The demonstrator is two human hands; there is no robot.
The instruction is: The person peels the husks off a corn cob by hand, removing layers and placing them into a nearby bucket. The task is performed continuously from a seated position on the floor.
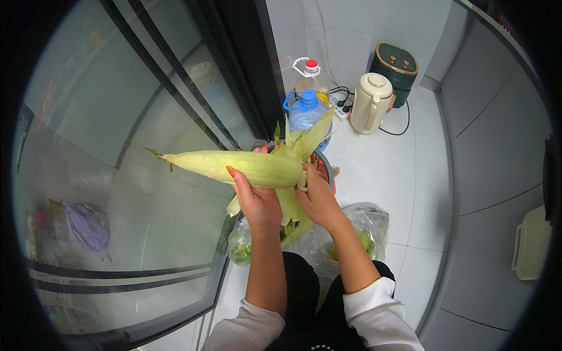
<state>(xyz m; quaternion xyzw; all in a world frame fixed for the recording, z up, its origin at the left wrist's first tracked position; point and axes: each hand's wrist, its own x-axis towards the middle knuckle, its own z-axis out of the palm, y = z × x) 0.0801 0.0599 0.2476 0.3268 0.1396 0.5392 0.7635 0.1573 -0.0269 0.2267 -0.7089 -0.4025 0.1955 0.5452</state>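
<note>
An ear of corn in pale green husk [237, 168] lies level between my hands, its dry tip pointing left. My left hand [259, 197] cradles it from below, thumb against the near side of the husk. My right hand [317, 193] grips the stem end at the right. Beneath and behind the ear, loose corn husks [287, 206] stick up and hang over a round grey-rimmed bin [326, 162] with reddish contents. Whether the husks behind are attached to anything is hidden.
Clear plastic bags [373, 215] with green produce lie near my knees. Beyond the bin stand a blue-capped water bottle [307, 115], an oil bottle [311, 79], a cream kettle [371, 103], a power strip [340, 109] and a green air fryer [395, 66]. A glass door [175, 219] borders the left, grey cabinets [487, 166] the right.
</note>
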